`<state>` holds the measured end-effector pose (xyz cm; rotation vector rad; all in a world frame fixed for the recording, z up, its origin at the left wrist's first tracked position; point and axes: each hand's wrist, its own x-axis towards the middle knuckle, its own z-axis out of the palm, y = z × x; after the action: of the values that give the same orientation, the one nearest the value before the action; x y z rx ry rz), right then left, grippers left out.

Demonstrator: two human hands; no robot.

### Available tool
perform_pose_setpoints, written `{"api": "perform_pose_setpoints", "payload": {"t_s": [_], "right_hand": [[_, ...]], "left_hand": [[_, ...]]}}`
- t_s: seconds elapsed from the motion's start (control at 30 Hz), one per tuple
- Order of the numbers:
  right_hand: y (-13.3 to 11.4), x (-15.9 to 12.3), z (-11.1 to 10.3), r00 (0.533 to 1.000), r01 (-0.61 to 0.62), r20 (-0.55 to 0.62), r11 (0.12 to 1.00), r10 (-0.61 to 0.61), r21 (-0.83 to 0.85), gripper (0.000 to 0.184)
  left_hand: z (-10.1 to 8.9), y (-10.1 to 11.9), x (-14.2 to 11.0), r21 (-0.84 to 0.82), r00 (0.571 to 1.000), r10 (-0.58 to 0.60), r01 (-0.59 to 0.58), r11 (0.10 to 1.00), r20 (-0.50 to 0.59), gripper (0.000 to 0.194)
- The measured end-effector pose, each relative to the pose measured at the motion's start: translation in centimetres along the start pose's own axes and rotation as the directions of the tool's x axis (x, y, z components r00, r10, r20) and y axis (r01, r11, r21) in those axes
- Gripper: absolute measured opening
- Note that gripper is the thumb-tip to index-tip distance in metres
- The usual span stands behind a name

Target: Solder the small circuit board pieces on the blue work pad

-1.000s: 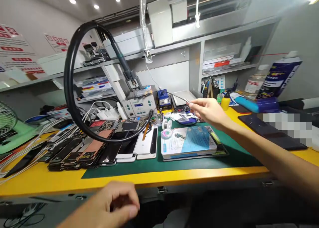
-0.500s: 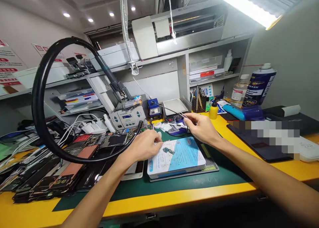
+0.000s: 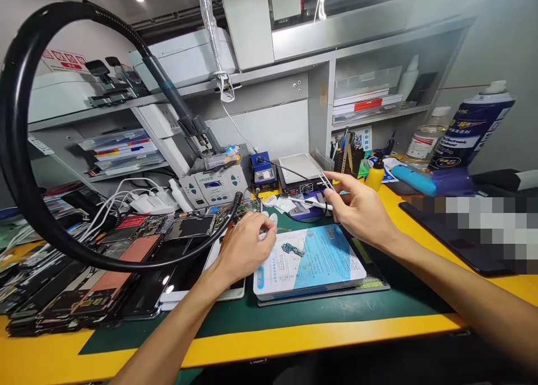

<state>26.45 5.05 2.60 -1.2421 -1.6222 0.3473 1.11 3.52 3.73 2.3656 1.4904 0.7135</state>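
My right hand (image 3: 357, 205) is closed round a pair of tweezers (image 3: 325, 181), their silver tips pointing up and to the left. It hovers beyond the right back corner of a blue and white box (image 3: 323, 261). On that box lies a small circuit board (image 3: 293, 250), flat and touched by neither hand. My left hand (image 3: 247, 245) rests by the box's left edge with thumb and fingers curled together. Whatever its fingertips may hold is hidden. A white pen-like handle (image 3: 318, 204) with a dark cable lies just left of my right hand.
A black hose (image 3: 17, 121) loops across the left, over stacked phone parts (image 3: 121, 267). Behind stand a control station (image 3: 214, 186) and a blue soldering unit (image 3: 264, 172). A yellow bottle (image 3: 375, 176), blue spray can (image 3: 473, 127) and dark tablet (image 3: 454, 239) are at right.
The head view has moved closer and tilted down, so the bench looks larger. Both hands keep much the same poses, and the circuit board stays on the box.
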Motion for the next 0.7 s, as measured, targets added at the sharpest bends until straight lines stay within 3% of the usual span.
{"api": "perform_pose_setpoints", "payload": {"t_s": [0.23,0.4,0.53,0.7], "right_hand": [[-0.6,0.2,-0.3,0.993,-0.122,0.024,0.974,0.12,0.189,0.052],[-1.4,0.7,-0.9,0.956,-0.293,0.119,0.876,0.268,0.383,0.034],[-1.9,1.2,-1.8,0.882,-0.47,0.235,0.719,0.409,0.512,0.022],[-2.3,1.2,-2.6,0.847,-0.527,0.326,0.581,0.42,0.621,0.027]], "left_hand": [[0.5,-0.2,-0.7,-0.207,0.995,-0.062,0.046,0.977,-0.074,0.018],[0.1,0.2,-0.7,-0.436,0.983,-0.144,0.082,0.896,-0.11,0.017],[-0.9,0.3,-0.6,-0.686,0.967,-0.247,0.142,0.714,-0.057,0.019],[-1.7,0.8,-0.7,-0.854,0.93,-0.279,0.339,0.395,0.24,0.017]]}}
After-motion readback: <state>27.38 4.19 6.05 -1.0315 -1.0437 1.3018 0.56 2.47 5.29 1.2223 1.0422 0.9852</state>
